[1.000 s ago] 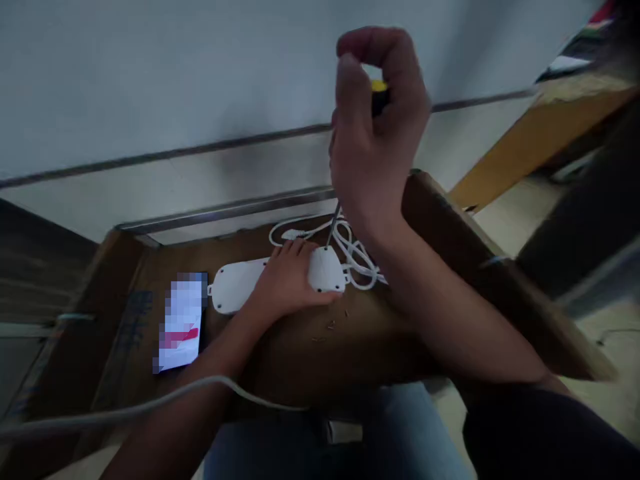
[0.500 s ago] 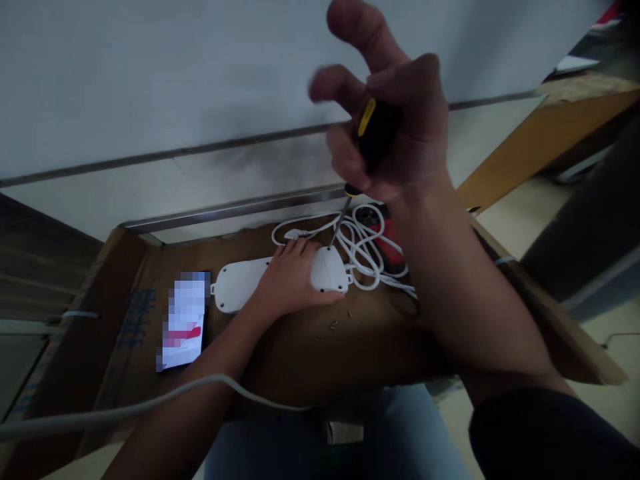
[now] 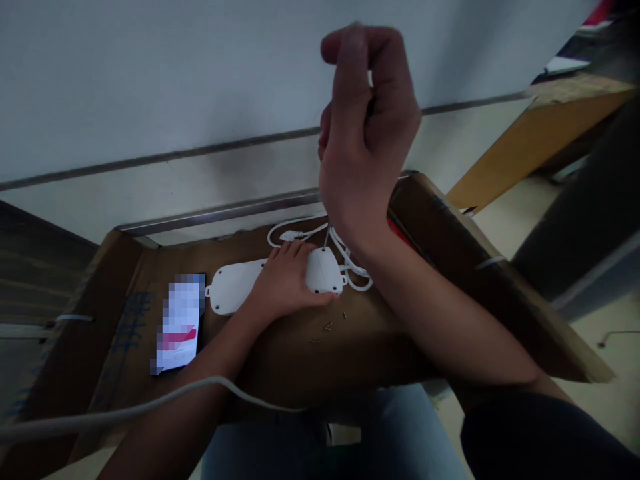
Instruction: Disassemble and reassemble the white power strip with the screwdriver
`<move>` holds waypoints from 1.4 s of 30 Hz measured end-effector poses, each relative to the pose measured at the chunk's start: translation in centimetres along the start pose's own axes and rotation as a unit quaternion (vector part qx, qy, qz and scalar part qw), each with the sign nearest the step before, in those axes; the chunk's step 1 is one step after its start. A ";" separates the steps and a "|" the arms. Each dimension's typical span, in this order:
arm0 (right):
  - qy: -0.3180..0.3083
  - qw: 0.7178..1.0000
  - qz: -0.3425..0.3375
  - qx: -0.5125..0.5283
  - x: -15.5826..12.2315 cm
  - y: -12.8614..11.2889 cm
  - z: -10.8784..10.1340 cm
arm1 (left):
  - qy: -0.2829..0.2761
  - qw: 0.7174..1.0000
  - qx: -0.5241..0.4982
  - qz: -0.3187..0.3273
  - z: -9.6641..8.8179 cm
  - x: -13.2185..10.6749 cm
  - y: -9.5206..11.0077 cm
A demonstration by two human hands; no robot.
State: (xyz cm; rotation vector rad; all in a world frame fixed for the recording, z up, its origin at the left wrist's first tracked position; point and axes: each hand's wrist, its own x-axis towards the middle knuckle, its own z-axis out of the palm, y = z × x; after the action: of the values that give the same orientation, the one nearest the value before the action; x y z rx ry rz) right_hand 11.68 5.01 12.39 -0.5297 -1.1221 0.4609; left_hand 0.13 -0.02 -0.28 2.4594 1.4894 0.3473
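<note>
A person's raised right hand (image 3: 363,147) closes around a screwdriver (image 3: 326,235), its curled fingers (image 3: 360,57) shut tight and hiding the handle from the head camera. Only the thin metal shaft shows below the fist, angled down with its tip at a screw hole in the top corner of a white power strip (image 3: 233,287).

The strip lies flat on the brown top of a cardboard box (image 3: 370,350), across the person's lap, with the left hand (image 3: 285,283) spread over its middle. The left hand's fingertips (image 3: 289,248) rest open along the strip's far edge, and the thumb stretches along its near edge, pressing down without gripping. A coiled white cable (image 3: 353,267) lies just behind the strip, partly beneath the right wrist.

A few small screws (image 3: 328,326) are scattered on the cardboard just in front of the strip. To the left sits a smartphone (image 3: 177,323), its screen blurred out. A grey cable (image 3: 125,415) drapes over the left forearm, and blue jeans (image 3: 325,443) show below the box.
</note>
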 end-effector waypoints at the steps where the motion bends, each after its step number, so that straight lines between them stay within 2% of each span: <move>1: -0.011 1.000 0.008 -0.003 -0.1 -0.2 0.1 | -0.001 1.000 0.001 0.001 0.0 0.0 0.0; 4: -0.074 0.995 0.064 0.009 0.3 -0.2 -0.6 | -0.005 1.000 0.008 0.000 -0.1 0.0 0.0; 8: -0.200 0.974 0.085 0.060 1.5 0.1 -2.0 | -0.009 1.000 0.017 0.005 -0.3 0.0 0.1; 9: -0.241 0.960 0.103 0.096 1.8 0.2 -2.3 | -0.009 1.000 0.017 0.006 -0.3 0.0 0.1; 11: -0.303 0.916 0.181 0.190 2.1 0.6 -2.6 | -0.004 1.000 0.015 0.005 -0.3 -0.1 0.1; 13: -0.321 0.873 0.253 0.268 2.3 1.2 -2.7 | 0.001 1.000 0.010 0.007 -0.4 -0.1 0.2; 14: -0.329 0.858 0.275 0.284 2.4 1.4 -2.7 | 0.003 1.000 0.008 0.009 -0.4 -0.1 0.2; 16: -0.338 0.852 0.281 0.285 2.4 1.9 -2.5 | 0.006 1.000 0.004 0.012 -0.4 -0.1 0.2; 17: -0.346 0.854 0.272 0.276 2.3 2.0 -2.3 | 0.006 1.000 0.004 0.012 -0.4 -0.1 0.2; 19: -0.316 0.887 0.239 0.237 1.9 2.0 -1.9 | 0.006 1.000 0.005 0.007 -0.3 -0.1 0.1; 21: -0.211 0.944 0.186 0.172 1.2 1.7 -1.5 | 0.014 1.000 0.006 0.002 -0.1 -0.1 0.1; 22: -0.172 0.963 0.162 0.131 0.8 1.4 -1.3 | 0.020 1.000 0.005 0.000 0.0 -0.2 0.1; 25: -0.072 0.990 0.110 0.047 -0.4 0.6 -0.6 | 0.037 0.999 0.006 0.001 0.3 -0.3 0.0; 28: -0.033 0.995 0.099 0.006 -0.9 0.0 -0.2 | 0.036 0.999 0.009 -0.002 0.3 -0.3 0.0; 32: -0.049 0.989 0.141 0.002 -0.5 -0.2 -0.6 | 0.019 1.000 0.013 -0.004 0.0 -0.3 0.2; 36: -0.067 0.991 0.112 -0.017 0.1 -0.5 -1.8 | 0.012 1.000 0.013 -0.003 0.0 -0.1 0.3; 40: -0.109 0.984 0.106 -0.095 0.7 -2.2 -1.9 | 0.021 1.000 0.009 0.001 0.2 -0.1 0.1; 42: -0.083 0.985 0.087 -0.120 0.9 -3.5 -1.6 | 0.020 1.000 0.008 0.008 0.2 -0.2 0.0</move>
State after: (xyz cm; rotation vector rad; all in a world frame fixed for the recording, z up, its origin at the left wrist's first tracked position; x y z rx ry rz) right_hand 13.75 2.49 14.63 -0.8167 -1.3062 0.5314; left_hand 0.11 -0.20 -0.52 2.4917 1.4953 0.3921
